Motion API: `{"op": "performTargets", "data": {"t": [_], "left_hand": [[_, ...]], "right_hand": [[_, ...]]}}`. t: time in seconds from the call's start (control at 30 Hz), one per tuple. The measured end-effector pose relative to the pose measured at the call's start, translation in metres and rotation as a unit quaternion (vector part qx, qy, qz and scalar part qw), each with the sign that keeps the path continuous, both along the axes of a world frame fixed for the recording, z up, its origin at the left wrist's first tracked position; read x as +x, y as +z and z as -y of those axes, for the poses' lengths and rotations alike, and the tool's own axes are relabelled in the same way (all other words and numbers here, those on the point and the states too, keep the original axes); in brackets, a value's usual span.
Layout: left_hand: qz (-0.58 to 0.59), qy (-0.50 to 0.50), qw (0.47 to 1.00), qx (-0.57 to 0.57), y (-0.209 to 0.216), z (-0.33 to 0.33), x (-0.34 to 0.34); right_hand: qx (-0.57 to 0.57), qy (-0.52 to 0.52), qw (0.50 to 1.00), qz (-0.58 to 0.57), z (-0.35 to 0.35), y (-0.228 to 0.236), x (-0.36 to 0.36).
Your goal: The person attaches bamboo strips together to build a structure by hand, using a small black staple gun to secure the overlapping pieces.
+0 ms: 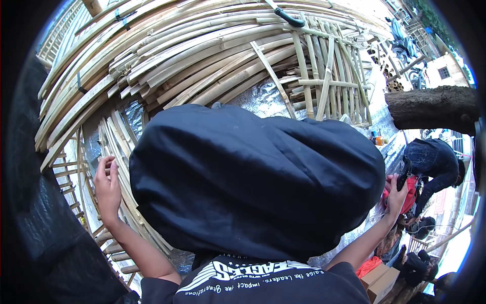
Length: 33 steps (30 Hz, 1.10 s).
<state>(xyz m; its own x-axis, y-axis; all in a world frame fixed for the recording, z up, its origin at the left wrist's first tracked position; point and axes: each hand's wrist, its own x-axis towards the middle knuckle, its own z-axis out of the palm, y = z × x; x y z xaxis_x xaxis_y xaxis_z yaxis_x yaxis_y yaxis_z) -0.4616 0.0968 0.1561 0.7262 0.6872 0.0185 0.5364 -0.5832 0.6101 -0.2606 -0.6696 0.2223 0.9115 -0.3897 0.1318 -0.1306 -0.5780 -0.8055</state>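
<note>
A large, bulging dark navy cloth bundle fills the middle of the view, right in front of my chest, and hides much of what lies beyond. To its left, my left hand is raised, fingers loosely bent and apart with nothing in them. By its right edge is my right hand, its fingers bent toward the thumb. A small dark piece shows at these fingertips; I cannot make out what it is.
Long split bamboo strips lie stacked ahead, beside a bamboo lattice frame. A thick log juts in from the right. A person in dark clothes bends over there. Below are a cardboard box and red cloth.
</note>
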Motion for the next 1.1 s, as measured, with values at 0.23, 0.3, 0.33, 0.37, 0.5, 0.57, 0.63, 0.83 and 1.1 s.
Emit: {"op": "performTargets", "data": {"t": [0.23, 0.3, 0.33, 0.37, 0.5, 0.57, 0.63, 0.83, 1.1], "left_hand": [[-0.001, -0.241, 0.97, 0.036, 0.056, 0.044, 0.164], [-0.03, -0.335, 0.941, 0.035, 0.057, 0.055, 0.218], [-0.071, -0.361, 0.93, 0.019, 0.058, 0.065, 0.244], [-0.108, -0.385, 0.917, 0.003, 0.059, 0.074, 0.268], [-0.09, -0.414, 0.885, 0.192, -0.071, 0.078, 0.352], [-0.06, -0.385, 0.891, 0.231, -0.101, 0.102, 0.376], [-0.033, -0.348, 0.892, 0.287, -0.113, 0.123, 0.396], [0.002, -0.307, 0.889, 0.34, -0.152, 0.122, 0.425], [0.044, -0.295, 0.914, 0.275, -0.149, 0.129, 0.42]], "right_hand": [[-0.126, 0.267, 0.953, -0.07, -0.1, 0.004, 0.13], [-0.169, 0.334, 0.926, -0.049, -0.17, -0.019, 0.159], [-0.182, 0.368, 0.909, -0.076, -0.196, -0.033, 0.175], [-0.182, 0.42, 0.889, -0.007, -0.22, -0.056, 0.189], [-0.189, 0.511, 0.838, 0.027, -0.305, -0.137, 0.215], [-0.226, 0.479, 0.847, 0.053, -0.322, -0.161, 0.217], [-0.238, 0.444, 0.86, 0.083, -0.333, -0.177, 0.218], [-0.237, 0.392, 0.886, 0.075, -0.345, -0.211, 0.217], [-0.154, 0.39, 0.908, 0.022, -0.334, -0.203, 0.206]]}}
